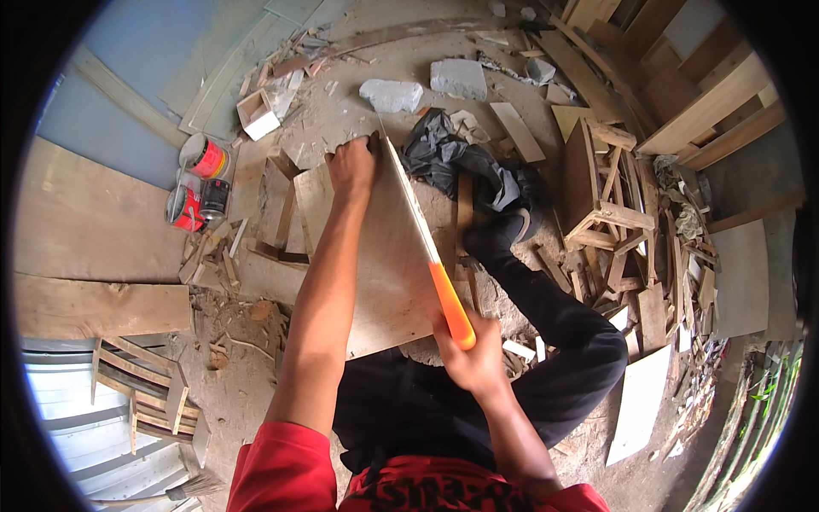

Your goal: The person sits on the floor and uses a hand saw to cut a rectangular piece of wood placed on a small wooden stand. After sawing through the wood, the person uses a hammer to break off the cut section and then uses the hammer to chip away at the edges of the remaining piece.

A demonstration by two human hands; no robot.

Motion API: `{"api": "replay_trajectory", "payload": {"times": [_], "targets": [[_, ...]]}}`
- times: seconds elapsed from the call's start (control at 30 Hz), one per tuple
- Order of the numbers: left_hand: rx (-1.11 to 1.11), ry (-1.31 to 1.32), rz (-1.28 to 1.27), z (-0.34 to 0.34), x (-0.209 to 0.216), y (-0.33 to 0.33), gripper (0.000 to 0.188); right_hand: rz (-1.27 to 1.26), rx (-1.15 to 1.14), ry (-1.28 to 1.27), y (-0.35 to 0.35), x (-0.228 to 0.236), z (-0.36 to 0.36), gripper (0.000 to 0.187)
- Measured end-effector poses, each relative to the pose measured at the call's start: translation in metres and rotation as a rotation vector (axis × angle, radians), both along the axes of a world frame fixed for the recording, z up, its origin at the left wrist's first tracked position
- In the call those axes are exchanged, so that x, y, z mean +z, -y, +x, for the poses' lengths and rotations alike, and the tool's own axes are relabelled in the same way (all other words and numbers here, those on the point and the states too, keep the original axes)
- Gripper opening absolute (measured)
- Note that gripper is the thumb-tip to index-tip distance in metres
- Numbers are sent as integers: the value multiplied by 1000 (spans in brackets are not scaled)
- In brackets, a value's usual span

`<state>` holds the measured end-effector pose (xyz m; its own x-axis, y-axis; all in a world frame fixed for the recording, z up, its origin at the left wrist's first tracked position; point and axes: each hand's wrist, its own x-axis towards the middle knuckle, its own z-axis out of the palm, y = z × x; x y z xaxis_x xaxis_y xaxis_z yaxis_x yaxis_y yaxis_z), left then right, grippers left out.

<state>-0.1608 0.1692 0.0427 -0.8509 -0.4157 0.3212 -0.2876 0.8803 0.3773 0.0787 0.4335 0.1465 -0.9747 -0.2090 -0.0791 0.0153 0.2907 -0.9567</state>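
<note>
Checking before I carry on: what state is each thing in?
Saw: held, blade edge-on to camera
Board: under left hand, any cut unclear
Left hand: on board's far end, grip unclear
Right hand: closed around saw handle
White box: open
Black plastic: crumpled
Red cans: lids unclear

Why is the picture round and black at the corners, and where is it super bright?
Head view: the fisheye lens makes a round image with black corners and bends straight edges near the rim; also in the head view, the pale ribbed panel at lower left looks brightly washed out, while the orange saw handle shows clearly.
</note>
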Motion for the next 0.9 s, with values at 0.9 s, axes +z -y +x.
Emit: {"api": "replay_trajectory", "payload": {"times": [0.9], "targets": [[-156, 124, -7, 3, 19, -5, 37, 55, 13, -10, 59, 7, -107, 30]]}}
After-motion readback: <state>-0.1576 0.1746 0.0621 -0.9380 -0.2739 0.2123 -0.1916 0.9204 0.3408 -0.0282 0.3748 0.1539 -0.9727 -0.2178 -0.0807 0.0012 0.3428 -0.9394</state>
